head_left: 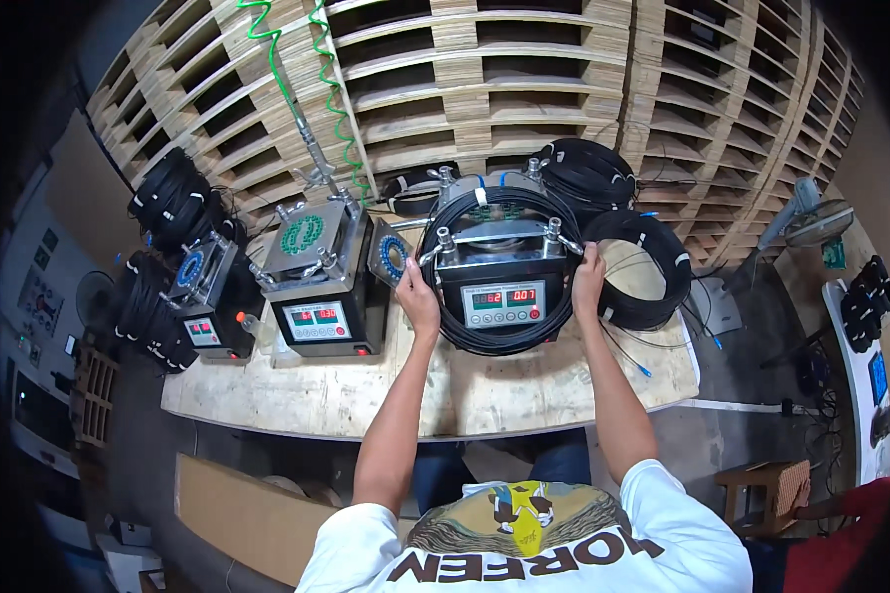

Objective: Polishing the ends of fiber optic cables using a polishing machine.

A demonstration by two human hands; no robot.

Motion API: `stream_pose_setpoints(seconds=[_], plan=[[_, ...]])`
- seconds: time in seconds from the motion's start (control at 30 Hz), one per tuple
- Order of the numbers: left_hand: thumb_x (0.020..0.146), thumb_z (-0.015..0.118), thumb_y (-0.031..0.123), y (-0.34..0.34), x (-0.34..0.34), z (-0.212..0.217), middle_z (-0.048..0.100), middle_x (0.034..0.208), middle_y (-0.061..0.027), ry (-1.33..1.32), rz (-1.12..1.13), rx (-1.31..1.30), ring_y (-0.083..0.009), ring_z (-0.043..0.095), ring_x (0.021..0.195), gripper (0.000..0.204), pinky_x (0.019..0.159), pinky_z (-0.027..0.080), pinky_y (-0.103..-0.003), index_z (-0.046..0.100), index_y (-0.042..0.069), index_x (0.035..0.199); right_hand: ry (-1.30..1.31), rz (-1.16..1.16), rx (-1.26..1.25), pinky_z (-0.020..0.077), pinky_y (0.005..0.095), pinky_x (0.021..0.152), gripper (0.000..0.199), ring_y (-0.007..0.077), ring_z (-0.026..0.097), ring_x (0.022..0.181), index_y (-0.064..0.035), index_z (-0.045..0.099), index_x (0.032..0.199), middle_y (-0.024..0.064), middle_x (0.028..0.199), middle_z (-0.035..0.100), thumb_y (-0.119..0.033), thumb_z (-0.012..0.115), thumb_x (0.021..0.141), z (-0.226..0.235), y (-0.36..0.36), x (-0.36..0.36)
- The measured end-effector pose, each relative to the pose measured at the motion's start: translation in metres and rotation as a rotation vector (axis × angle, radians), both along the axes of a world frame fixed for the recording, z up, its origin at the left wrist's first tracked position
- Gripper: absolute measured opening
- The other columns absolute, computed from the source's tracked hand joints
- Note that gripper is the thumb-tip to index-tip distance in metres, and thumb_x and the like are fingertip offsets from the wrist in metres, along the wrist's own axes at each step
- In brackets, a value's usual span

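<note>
A large coil of black cable is upright around the front of a boxy black-and-steel machine with a red digital display. My left hand grips the coil's left side, close to a steel clamp knob. On the opposite side, my right hand has its fingers curled round the coil's edge. A pale tie shows at the top of the coil. Whether the coil touches the machine, I cannot tell.
Two similar machines, one with a green ring and one with a blue ring, stand left on the wooden table. More cable coils lie right. Wooden pallets rise behind. At lower right shows another person's red sleeve.
</note>
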State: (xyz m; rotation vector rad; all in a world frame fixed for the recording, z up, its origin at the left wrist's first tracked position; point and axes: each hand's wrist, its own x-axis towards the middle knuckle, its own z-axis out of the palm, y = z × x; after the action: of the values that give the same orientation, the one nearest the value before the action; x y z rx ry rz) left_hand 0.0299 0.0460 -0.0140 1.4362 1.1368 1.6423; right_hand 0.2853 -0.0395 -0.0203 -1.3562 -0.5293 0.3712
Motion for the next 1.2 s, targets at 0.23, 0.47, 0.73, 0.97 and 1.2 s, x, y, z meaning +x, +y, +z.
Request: stream_pose_setpoints(seconds=[0.23, 0.47, 0.73, 0.97, 1.2], plan=[[0.107, 0.038, 0.029, 0.009, -0.016, 0.002, 0.063, 0.127, -0.0217, 0.140, -0.095, 0.126, -0.0230, 0.060, 0.110, 0.045, 0.093, 0.046, -0.034, 0.055, -0.003, 0.134, -0.385, 0.073, 0.029, 0.0441, 0.0413, 0.090, 0.048, 0.0289, 0.060, 0.097, 0.0063, 0.060, 0.112, 0.0178, 0.102, 0.065, -0.034, 0.036, 0.105, -0.003, -0.003, 0.020], [0.100, 0.056, 0.019, -0.012, -0.029, 0.054, 0.058, 0.090, -0.0109, 0.339, 0.094, 0.342, -0.0225, 0.055, 0.082, 0.023, 0.073, 0.045, -0.035, 0.066, 0.003, 0.111, -0.614, -0.135, 0.033, 0.0445, 0.0324, 0.072, 0.019, 0.0168, 0.050, 0.074, -0.0036, 0.063, 0.108, 0.0086, 0.080, 0.052, -0.018, 0.059, 0.097, 0.066, -0.037, -0.004], [0.092, 0.066, 0.013, -0.003, -0.049, 0.071, 0.061, 0.077, -0.0136, 0.559, -0.280, 0.356, -0.0262, 0.056, 0.071, 0.014, 0.064, 0.046, -0.036, 0.066, -0.001, 0.096, -0.610, 0.215, 0.013, 0.0342, 0.0298, 0.052, 0.020, 0.0095, 0.038, 0.056, 0.0033, 0.061, 0.084, 0.0026, 0.060, 0.047, -0.013, 0.072, 0.087, 0.078, -0.041, -0.006], [0.088, 0.072, 0.014, 0.020, -0.054, 0.102, 0.059, 0.070, -0.0109, 0.700, -0.499, 0.349, -0.0210, 0.054, 0.065, 0.017, 0.061, 0.044, -0.033, 0.068, -0.002, 0.092, -0.558, 0.268, -0.060, 0.0329, 0.0255, 0.052, 0.027, 0.0034, 0.040, 0.058, 0.0007, 0.060, 0.077, -0.0024, 0.062, 0.053, -0.020, 0.068, 0.093, 0.072, -0.030, 0.022], [0.098, 0.060, 0.039, 0.128, -0.044, 0.100, 0.058, 0.069, 0.0038, 0.339, -0.566, -0.093, -0.0040, 0.048, 0.059, 0.037, 0.053, 0.037, -0.023, 0.071, 0.004, 0.098, -0.398, 0.351, 0.026, 0.0352, 0.0204, 0.051, 0.028, 0.0033, 0.047, 0.059, -0.0030, 0.063, 0.093, -0.0018, 0.067, 0.057, -0.030, 0.060, 0.098, 0.071, 0.062, 0.096]])
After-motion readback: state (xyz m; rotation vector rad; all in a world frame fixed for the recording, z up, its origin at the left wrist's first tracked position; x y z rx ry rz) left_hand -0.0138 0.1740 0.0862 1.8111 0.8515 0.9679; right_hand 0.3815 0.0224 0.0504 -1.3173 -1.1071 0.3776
